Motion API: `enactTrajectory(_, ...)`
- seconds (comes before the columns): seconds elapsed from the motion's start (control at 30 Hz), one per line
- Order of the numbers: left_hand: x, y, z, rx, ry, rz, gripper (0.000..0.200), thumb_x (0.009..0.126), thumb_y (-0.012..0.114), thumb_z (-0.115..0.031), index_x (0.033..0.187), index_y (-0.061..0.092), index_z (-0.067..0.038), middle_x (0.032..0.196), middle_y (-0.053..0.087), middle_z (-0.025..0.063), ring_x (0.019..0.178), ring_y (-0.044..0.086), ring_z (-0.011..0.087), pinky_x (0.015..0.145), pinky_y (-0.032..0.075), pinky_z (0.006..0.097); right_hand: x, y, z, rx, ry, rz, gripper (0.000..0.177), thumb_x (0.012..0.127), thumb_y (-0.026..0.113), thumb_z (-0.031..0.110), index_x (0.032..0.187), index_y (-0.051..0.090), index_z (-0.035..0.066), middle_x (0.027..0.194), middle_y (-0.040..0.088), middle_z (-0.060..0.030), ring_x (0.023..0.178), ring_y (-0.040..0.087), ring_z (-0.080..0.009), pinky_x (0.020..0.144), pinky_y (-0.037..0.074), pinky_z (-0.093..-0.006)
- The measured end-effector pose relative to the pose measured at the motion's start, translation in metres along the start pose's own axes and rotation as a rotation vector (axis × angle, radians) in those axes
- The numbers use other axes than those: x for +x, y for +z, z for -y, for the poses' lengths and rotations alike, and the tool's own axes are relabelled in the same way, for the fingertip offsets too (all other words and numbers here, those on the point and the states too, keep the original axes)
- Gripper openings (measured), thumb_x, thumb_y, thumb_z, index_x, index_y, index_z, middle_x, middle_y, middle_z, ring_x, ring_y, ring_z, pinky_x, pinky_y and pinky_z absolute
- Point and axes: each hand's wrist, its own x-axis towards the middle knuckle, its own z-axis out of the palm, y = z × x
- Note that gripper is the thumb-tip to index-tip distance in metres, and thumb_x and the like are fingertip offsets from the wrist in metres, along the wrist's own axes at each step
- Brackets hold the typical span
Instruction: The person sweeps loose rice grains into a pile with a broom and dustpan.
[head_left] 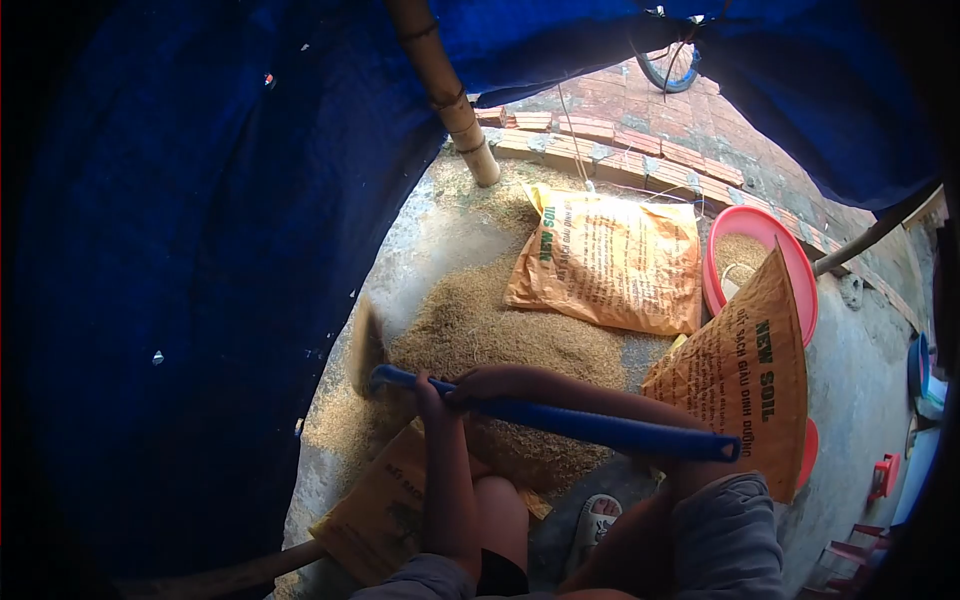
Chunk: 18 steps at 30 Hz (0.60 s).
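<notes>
A hoe-like tool with a blue handle (590, 424) lies slantwise across my view. Its tan head (367, 348), blurred, is at the left edge of a heap of grain or husks (510, 335). My left hand (432, 393) is wrapped round the handle close to the head. Just beside it, my right hand (476, 384) grips the same handle, its forearm running along it. A full orange sack (610, 262) lies behind the heap. Another orange sack (740, 370) stands at the right, and a third sack (380, 505) lies flat near my left knee.
A pink basin (715, 275) with grain inside sits behind the standing sack. A bamboo pole (450, 95) and blue tarp (200, 260) border the left side. Low brickwork (625, 165) runs along the back. My sandaled foot (598, 520) is near the heap; a red stool (885, 477) is at right.
</notes>
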Motion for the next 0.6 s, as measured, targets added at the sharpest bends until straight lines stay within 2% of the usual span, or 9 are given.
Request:
enactTrajectory(0.03, 0.038, -0.024, 0.011, 0.013, 0.025, 0.038, 0.029, 0.083, 0.049, -0.025, 0.101, 0.036, -0.006, 0.084, 0.041, 0.0065, 0.075, 0.047, 0.0197, 0.064, 0.045, 0.0368, 0.002, -0.003, -0.007, 0.011, 0.015, 0.011, 0.036, 0.087, 0.050, 0.030, 0.109, 0.050, 0.001, 0.078, 0.055, -0.0055, 0.061, 0.056, -0.0128, 0.054, 0.048, -0.0270)
enactTrajectory(0.1, 0.077, -0.034, 0.036, 0.026, 0.070, 0.038, 0.027, 0.083, 0.048, -0.028, 0.097, 0.037, -0.007, 0.082, 0.042, 0.0069, 0.073, 0.048, 0.0206, 0.062, 0.045, 0.0388, 0.006, -0.012, -0.016, 0.029, 0.036, 0.031, 0.034, 0.087, 0.050, 0.030, 0.106, 0.052, 0.001, 0.076, 0.056, -0.0059, 0.060, 0.056, -0.0132, 0.053, 0.048, -0.0275)
enactTrajectory(0.13, 0.064, -0.022, 0.039, 0.037, 0.112, 0.034, 0.026, 0.084, 0.047, -0.030, 0.093, 0.038, -0.008, 0.079, 0.042, 0.0072, 0.071, 0.049, 0.0216, 0.061, 0.045, 0.0408, 0.007, -0.016, -0.021, 0.038, 0.048, 0.041, 0.034, 0.086, 0.050, 0.030, 0.104, 0.052, 0.001, 0.075, 0.056, -0.0061, 0.059, 0.056, -0.0134, 0.053, 0.048, -0.0278)
enactTrajectory(0.17, 0.047, -0.016, 0.041, 0.025, 0.004, 0.095, 0.048, 0.082, 0.048, -0.019, 0.122, 0.027, -0.006, 0.092, 0.041, 0.0100, 0.077, 0.048, 0.0197, 0.064, 0.045, 0.0366, 0.009, -0.020, -0.025, 0.049, 0.059, 0.051, 0.033, 0.086, 0.050, 0.030, 0.102, 0.053, 0.001, 0.074, 0.056, -0.0063, 0.059, 0.056, -0.0136, 0.053, 0.048, -0.0281)
enactTrajectory(0.27, 0.031, 0.015, 0.068, 0.128, 0.164, 0.078, 0.061, 0.080, 0.049, -0.013, 0.133, 0.019, -0.007, 0.091, 0.042, 0.0096, 0.076, 0.049, 0.0198, 0.063, 0.045, 0.0351, 0.003, -0.038, -0.044, 0.077, 0.096, 0.044, 0.035, 0.087, 0.050, 0.031, 0.106, 0.052, 0.002, 0.076, 0.055, -0.0053, 0.060, 0.056, -0.0126, 0.053, 0.048, -0.0272)
enactTrajectory(0.37, 0.025, 0.044, 0.077, 0.160, 0.141, 0.106, 0.071, 0.080, 0.049, -0.009, 0.139, 0.009, -0.008, 0.091, 0.042, 0.0099, 0.073, 0.049, 0.0200, 0.061, 0.045, 0.0327, -0.015, -0.051, -0.033, 0.069, 0.116, -0.010, 0.038, 0.088, 0.050, 0.033, 0.111, 0.050, 0.003, 0.079, 0.054, -0.0041, 0.062, 0.055, -0.0115, 0.054, 0.048, -0.0261)
enactTrajectory(0.47, 0.017, 0.054, 0.068, 0.148, 0.128, 0.195, 0.059, 0.079, 0.049, -0.008, 0.131, 0.022, -0.006, 0.091, 0.044, 0.0096, 0.072, 0.050, 0.0191, 0.059, 0.045, 0.0314, -0.037, -0.040, 0.002, 0.019, 0.116, -0.077, 0.036, 0.088, 0.049, 0.032, 0.110, 0.051, 0.003, 0.079, 0.054, -0.0041, 0.060, 0.054, -0.0115, 0.052, 0.048, -0.0264)
enactTrajectory(0.5, 0.023, 0.050, 0.059, 0.138, 0.071, 0.214, 0.044, 0.079, 0.050, -0.007, 0.119, 0.032, -0.006, 0.090, 0.043, 0.0074, 0.072, 0.049, 0.0166, 0.058, 0.044, 0.0319, -0.036, -0.034, 0.014, -0.002, 0.109, -0.111, 0.035, 0.088, 0.049, 0.031, 0.109, 0.051, 0.003, 0.079, 0.054, -0.0042, 0.060, 0.054, -0.0116, 0.051, 0.047, -0.0266)
enactTrajectory(0.6, 0.052, 0.011, 0.034, 0.160, 0.145, 0.257, 0.033, 0.079, 0.051, -0.010, 0.107, 0.035, -0.006, 0.086, 0.042, 0.0053, 0.073, 0.047, 0.0147, 0.060, 0.043, 0.0329, -0.023, -0.007, 0.022, -0.045, 0.033, -0.064, 0.032, 0.088, 0.048, 0.030, 0.106, 0.052, 0.003, 0.079, 0.054, -0.0047, 0.059, 0.053, -0.0114, 0.051, 0.047, -0.0266)
